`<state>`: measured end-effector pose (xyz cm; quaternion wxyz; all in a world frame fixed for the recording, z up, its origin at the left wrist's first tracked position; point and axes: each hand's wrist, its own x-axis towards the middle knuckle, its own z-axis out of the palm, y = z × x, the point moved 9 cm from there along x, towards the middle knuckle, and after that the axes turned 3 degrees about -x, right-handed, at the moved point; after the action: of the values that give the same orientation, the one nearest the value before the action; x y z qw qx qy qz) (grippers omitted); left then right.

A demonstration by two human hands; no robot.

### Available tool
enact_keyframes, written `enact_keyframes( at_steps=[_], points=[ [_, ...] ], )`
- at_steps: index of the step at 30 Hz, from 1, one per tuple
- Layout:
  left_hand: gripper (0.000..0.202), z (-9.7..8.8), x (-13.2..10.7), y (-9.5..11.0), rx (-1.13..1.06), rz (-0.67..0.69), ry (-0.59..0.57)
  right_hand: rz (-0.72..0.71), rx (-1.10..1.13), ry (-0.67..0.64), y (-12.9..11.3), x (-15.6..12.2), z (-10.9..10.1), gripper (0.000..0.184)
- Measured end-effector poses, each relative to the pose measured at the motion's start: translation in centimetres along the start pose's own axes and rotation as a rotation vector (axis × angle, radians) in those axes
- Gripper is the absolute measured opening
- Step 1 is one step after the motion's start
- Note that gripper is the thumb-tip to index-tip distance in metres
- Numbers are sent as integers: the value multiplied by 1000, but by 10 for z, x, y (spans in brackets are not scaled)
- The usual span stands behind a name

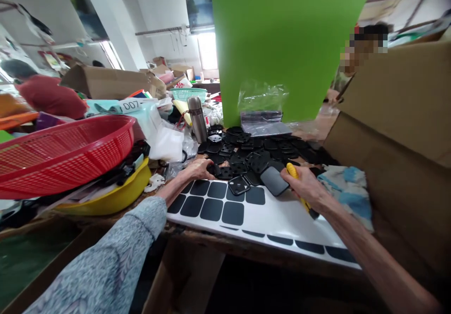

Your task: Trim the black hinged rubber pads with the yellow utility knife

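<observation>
My left hand (pixel 200 168) rests at the far edge of a white board (pixel 282 220), its fingers curled on a small black square part (pixel 213 168). My right hand (pixel 306 186) grips a yellow-handled tool (pixel 292 169) and also holds a dark rounded pad (pixel 274 180) above the board. Rows of black rounded pads (pixel 211 203) lie stuck on the board's left side, with more along its near edge. One black square part (pixel 238 185) sits on the board. A heap of black square parts (pixel 260 152) lies behind it.
A red mesh basket (pixel 63 154) sits over a yellow basin (pixel 116 196) at left. A steel flask (pixel 197 119) stands behind the heap. A green panel (pixel 282 42) rises at the back, clear bags (pixel 262 117) below it. Cardboard boxes (pixel 398 131) stand at right beside a blue-white cloth (pixel 348 189).
</observation>
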<state>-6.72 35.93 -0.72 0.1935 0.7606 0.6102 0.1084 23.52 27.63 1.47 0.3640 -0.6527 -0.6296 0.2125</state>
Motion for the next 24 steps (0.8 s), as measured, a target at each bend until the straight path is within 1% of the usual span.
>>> enact_keyframes(
  at_steps=[1, 3, 5, 6, 7, 8, 9, 10, 11, 12, 13, 14, 15, 16, 17, 18, 19, 20, 21, 22, 23, 24],
  points=[
    [38, -3, 1, 3, 16, 27, 16, -17, -34, 24, 0, 5, -1, 18],
    [51, -14, -1, 11, 31, 76, 88, -53, -109, 90, -5, 7, -10, 13],
    [60, -27, -14, 26, 24, 121, 181, -92, -168, 152, -20, -3, -21, 11],
    [61, -32, -24, 37, 15, 143, 217, -109, -175, 148, -29, -11, -24, 12],
    [62, -36, -38, 50, -1, 176, 251, -124, -157, 124, -40, -21, -24, 15],
    [62, -36, -55, 65, -19, 211, 272, -133, -109, 61, -51, -34, -19, 20],
    [62, -35, -74, 82, -38, 262, 290, -124, -2, -5, -60, -47, -12, 25],
    [60, -34, -98, 102, -75, 366, 333, -122, 111, -62, -70, -62, -5, 28],
    [58, -30, -122, 119, -105, 447, 357, -132, 192, -121, -80, -77, 5, 29],
    [58, -21, -144, 130, -146, 492, 339, -149, 235, -158, -88, -93, 15, 28],
    [57, -12, -163, 135, -205, 483, 327, -171, 241, -165, -93, -108, 23, 23],
    [57, -3, -179, 133, -278, 433, 332, -188, 224, -138, -94, -122, 29, 18],
    [59, 7, -193, 124, -369, 327, 343, -205, 202, -88, -93, -136, 34, 15],
    [60, 21, -204, 108, -497, 162, 338, -237, 191, -21, -91, -152, 36, 15],
    [57, 39, -214, 90, -672, -15, 301, -289, 191, 49, -89, -168, 38, 20],
    [53, 65, -225, 77, -887, -181, 199, -361, 193, 105, -88, -185, 41, 27],
    [52, 91, -236, 71, -1119, -325, 77, -439, 186, 148, -88, -203, 44, 35],
    [53, 115, -247, 72, -1345, -434, -43, -512, 166, 172, -87, -220, 49, 42],
    [53, 132, -256, 76, -1544, -511, -136, -567, 130, 176, -85, -236, 55, 48],
    [53, 143, -264, 81, -1701, -567, -182, -595, 86, 170, -83, -249, 61, 52],
    [50, 151, -269, 83, -1810, -617, -193, -603, 46, 148, -79, -259, 68, 55],
    [48, 157, -274, 83, -1871, -661, -190, -598, 17, 124, -75, -267, 74, 56]
  ],
)
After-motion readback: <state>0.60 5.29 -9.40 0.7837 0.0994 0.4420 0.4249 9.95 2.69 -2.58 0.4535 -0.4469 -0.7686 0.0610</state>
